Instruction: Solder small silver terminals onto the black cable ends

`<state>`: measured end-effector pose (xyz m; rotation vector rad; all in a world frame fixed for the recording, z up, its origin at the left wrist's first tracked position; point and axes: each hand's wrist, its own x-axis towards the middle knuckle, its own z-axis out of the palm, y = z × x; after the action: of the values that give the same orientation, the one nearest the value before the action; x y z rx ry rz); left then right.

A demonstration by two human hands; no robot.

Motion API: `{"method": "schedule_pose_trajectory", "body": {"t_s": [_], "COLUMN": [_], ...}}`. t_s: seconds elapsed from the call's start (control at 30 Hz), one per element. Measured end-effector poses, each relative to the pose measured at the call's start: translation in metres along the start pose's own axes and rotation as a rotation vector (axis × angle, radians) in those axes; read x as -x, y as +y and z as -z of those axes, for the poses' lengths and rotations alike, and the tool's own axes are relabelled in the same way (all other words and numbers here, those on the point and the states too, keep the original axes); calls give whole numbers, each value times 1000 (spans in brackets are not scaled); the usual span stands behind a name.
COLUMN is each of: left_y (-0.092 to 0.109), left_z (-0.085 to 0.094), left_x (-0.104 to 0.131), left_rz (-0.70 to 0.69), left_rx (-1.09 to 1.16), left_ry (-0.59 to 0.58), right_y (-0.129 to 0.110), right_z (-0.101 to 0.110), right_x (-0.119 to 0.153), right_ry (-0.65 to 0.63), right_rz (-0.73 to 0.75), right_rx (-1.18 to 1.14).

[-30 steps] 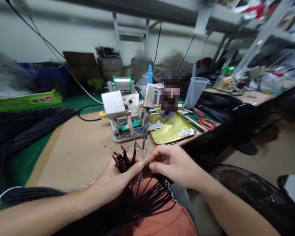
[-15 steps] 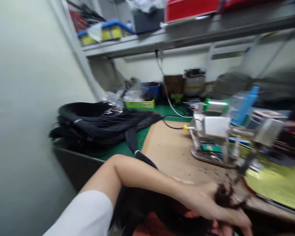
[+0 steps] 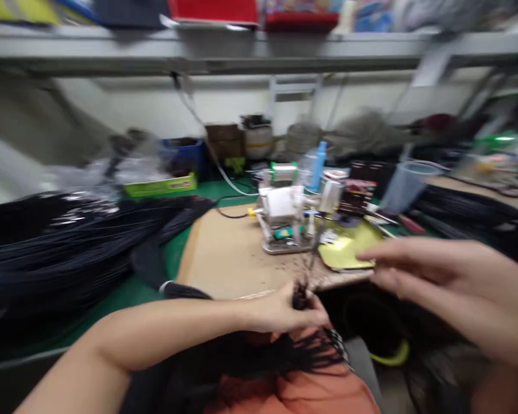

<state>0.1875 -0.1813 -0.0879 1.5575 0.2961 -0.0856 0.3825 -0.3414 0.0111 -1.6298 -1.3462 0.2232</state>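
Even indoor light, heavy motion blur throughout

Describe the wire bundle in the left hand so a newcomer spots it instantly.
Start at the tan work mat on the green bench. At its near edge, the left hand clamps a short bundle of black wires. Unlike the loose black cable heap farther left, its tips poke up from the grip.

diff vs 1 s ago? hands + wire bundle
The right hand has let go of the bundle of thin black wires and lifted away to the right, open and empty. The left hand still grips the bundle at the desk edge. The small metal bench machine and yellow tray stay put.
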Motion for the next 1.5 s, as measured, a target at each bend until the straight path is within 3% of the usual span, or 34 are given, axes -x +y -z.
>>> {"method": "schedule_pose_trajectory", "body": {"t_s": [0.07, 0.13, 0.3, 0.43, 0.73, 1.07, 1.3, 1.5], "left_y": [2, 3, 6, 4, -4, -8, 1, -2], "left_z": [1, -1, -3, -1, 6, -2, -3, -8], "left_x": [-1, -2, 0, -2, -5, -7, -1, 0], "left_rz": [3, 7, 45, 49, 89, 11, 16, 24], "left_rx": [0, -12, -63, -79, -198, -89, -262, -252], "left_ry": [-45, -93, -78, -84, -125, -30, -33, 107], "right_y": [-2, 13, 87, 113, 105, 72, 53, 43], "right_z": [16, 15, -28, -44, -60, -71, -88, -98], "right_x": [-7, -7, 1, -11, -6, 20, 38, 42], "right_ry": [45, 131, 56, 117, 83, 8, -331, -190], "right_rz": [-95, -202, -262, -192, -151, -164, -273, -342], "right_rx": [128, 116, 63, 151, 229, 0, -341, -530]}}
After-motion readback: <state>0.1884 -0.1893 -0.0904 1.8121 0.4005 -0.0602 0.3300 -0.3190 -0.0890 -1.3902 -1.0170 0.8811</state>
